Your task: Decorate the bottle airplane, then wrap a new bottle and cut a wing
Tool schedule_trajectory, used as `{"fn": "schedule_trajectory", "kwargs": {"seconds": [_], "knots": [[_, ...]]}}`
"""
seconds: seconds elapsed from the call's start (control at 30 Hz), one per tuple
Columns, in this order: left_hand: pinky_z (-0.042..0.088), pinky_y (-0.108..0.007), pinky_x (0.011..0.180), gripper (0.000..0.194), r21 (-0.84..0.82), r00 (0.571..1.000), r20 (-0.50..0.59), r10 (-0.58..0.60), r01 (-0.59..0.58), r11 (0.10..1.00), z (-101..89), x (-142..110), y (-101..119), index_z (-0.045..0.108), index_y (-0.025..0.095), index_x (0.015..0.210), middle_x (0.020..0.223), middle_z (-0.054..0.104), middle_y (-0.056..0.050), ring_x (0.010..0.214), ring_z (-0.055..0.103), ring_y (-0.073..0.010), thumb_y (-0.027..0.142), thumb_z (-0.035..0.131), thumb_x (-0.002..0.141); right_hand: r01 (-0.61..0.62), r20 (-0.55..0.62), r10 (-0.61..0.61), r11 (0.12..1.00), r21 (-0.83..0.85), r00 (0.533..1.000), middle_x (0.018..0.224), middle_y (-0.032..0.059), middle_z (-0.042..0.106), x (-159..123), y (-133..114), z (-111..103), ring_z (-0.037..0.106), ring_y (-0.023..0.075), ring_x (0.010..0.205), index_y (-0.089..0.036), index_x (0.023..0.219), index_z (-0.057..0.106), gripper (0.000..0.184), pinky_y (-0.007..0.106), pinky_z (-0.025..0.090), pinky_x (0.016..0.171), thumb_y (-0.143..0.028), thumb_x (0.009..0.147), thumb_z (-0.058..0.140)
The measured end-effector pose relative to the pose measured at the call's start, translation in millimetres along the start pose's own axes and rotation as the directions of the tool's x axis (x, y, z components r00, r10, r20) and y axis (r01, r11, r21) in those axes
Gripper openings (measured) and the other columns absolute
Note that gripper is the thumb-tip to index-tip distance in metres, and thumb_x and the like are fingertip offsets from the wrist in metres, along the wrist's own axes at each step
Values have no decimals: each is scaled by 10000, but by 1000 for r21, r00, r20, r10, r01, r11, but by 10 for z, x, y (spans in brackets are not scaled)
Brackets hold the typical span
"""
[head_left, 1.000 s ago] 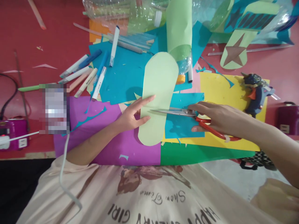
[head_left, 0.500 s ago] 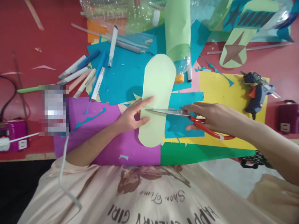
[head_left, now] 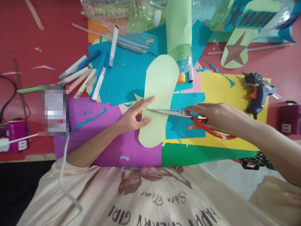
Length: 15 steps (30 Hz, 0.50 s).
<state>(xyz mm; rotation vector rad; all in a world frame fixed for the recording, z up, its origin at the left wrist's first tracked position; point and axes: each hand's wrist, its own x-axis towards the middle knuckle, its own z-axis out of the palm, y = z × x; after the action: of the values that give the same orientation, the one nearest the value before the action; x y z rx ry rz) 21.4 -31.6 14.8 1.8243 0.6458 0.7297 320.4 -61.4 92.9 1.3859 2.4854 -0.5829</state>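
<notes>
A long, light green paper piece (head_left: 160, 81) with rounded ends lies upright in the middle of the head view. My left hand (head_left: 129, 117) grips its left edge, with the index finger and thumb on top; the other fingers are partly hidden. In my right hand (head_left: 211, 117) are scissors (head_left: 175, 112) with red handles, held from the right. Their blades look closed together and reach across the paper, the tips near my left fingers. Below the paper, blue paper (head_left: 185, 128) and purple paper (head_left: 105, 144) spread over the table.
Several markers (head_left: 98, 84) lie at the left, near a pixelated phone (head_left: 55, 111). A bottle wrapped in green paper (head_left: 178, 28) lies just beyond the cut piece. At the right, a glue gun (head_left: 257, 97) rests on yellow paper (head_left: 218, 86). Clear plastic bottles (head_left: 105, 11) crowd the back.
The green paper piece has tilted slightly, its upper end shifting right and its lower end left. The scissors and my right hand have moved a touch to the right.
</notes>
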Motion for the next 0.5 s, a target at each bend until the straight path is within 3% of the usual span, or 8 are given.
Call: {"fn": "schedule_trajectory", "kwargs": {"seconds": [0.2,0.5], "knots": [[488,-183,608,632,-11,999,-8,-38,38,999,0,3,29,314,389,1452,1483,423,-32,1068,595,-189,331,596,890,-24,-17,23,999,-39,1000,1104,133,688,-14,-20,10,685,256,727,-229,1234,559,751,302,415,504,-779,817,264],[494,-185,610,614,2,999,11,-52,52,999,-3,10,35,324,378,1448,1469,443,-24,1085,596,-194,331,586,894,-19,18,19,1000,-3,1000,1038,105,704,19,-68,20,677,235,692,-239,1204,569,676,289,405,515,-749,825,338]]}}
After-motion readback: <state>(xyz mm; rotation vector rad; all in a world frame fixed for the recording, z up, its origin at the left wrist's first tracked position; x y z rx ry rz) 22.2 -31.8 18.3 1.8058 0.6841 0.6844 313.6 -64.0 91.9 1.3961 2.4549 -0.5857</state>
